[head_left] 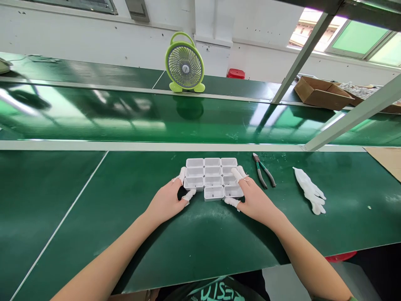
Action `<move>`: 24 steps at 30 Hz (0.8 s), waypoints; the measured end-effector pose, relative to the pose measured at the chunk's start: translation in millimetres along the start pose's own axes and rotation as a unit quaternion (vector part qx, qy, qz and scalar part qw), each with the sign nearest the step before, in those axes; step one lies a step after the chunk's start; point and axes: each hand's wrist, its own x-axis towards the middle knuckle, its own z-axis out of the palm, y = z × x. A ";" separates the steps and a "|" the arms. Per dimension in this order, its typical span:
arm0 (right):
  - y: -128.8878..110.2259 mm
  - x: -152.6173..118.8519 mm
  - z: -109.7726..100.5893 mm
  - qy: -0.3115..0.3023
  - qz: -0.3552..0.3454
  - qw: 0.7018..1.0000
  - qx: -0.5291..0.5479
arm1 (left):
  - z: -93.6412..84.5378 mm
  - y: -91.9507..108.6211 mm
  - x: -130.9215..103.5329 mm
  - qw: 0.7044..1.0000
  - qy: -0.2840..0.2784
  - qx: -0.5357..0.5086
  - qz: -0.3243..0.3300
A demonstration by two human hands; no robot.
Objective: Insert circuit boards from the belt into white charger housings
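White boxes [214,194], grouped on green tabletop [194,246]; left hand [167,201] and right hand [256,200] at opposite sides, each grip part-spread, firmness unclear; uneven pushing could skew the loose-looking rows.

Boxes [213,181] are set in rows on the bench [188,246] between left hand [167,201] and right hand [256,201]. Pliers [260,173], then a glove [309,190], are laid to the right. Behind, a fan [185,67] is placed left of a carton [324,95].
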 end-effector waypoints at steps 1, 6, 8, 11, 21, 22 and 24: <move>-0.2 0.3 -0.4 -0.004 0.003 1.000 0.002 | -0.2 0.3 0.3 1.000 -0.007 0.000 -0.005; -1.5 0.1 -1.9 -0.007 0.005 1.000 0.007 | -1.7 2.7 0.9 1.000 -0.023 0.000 -0.018; -1.8 -0.4 -2.0 -0.006 0.005 1.000 0.007 | -2.3 3.3 0.6 1.000 -0.023 -0.001 -0.018; -1.4 -0.6 -1.7 -0.005 0.001 1.000 0.004 | -2.5 3.3 0.2 1.000 -0.022 -0.002 -0.017; -1.2 0.5 -1.1 -0.001 -0.003 1.000 -0.005 | -4.3 5.9 1.0 0.999 -0.029 0.001 -0.029; -1.1 0.6 -1.0 -0.001 -0.003 1.000 -0.006 | -4.5 6.1 1.2 0.999 -0.031 0.001 -0.031; -0.6 0.5 -0.9 0.000 -0.004 1.000 -0.008 | -4.6 6.2 1.6 0.999 -0.032 0.002 -0.037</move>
